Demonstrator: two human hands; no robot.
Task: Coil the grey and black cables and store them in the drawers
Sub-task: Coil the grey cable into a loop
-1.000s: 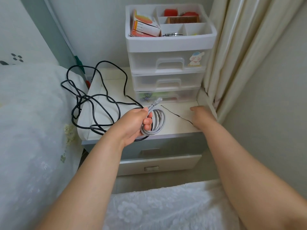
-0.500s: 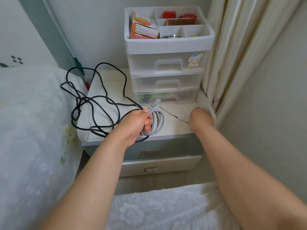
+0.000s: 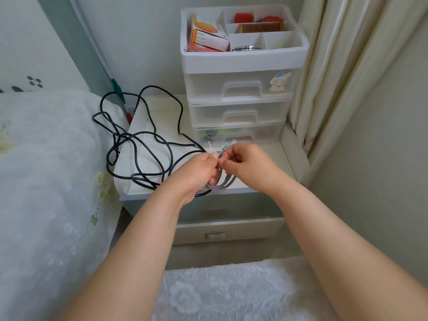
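Note:
The grey cable (image 3: 222, 183) is wound into a small coil and held over the front of the white nightstand (image 3: 273, 156). My left hand (image 3: 196, 172) grips the coil's left side. My right hand (image 3: 250, 167) pinches the top of the coil just below its clear plug (image 3: 230, 143). A thin strand (image 3: 209, 144) sticks up between my hands. The black cable (image 3: 148, 140) lies in loose tangled loops on the left of the nightstand and spills onto the bed. The plastic drawer unit (image 3: 240, 89) stands at the back with its three drawers closed.
The unit's open top tray (image 3: 243, 59) holds boxes, a comb and small items. Below the tabletop, the nightstand drawer (image 3: 217, 230) is closed. Bedding (image 3: 46, 158) lies to the left and a curtain (image 3: 324, 66) hangs to the right.
My right hand left the right side of the tabletop and came to the grey coil. The thin black strand that lay on the table is gone from there.

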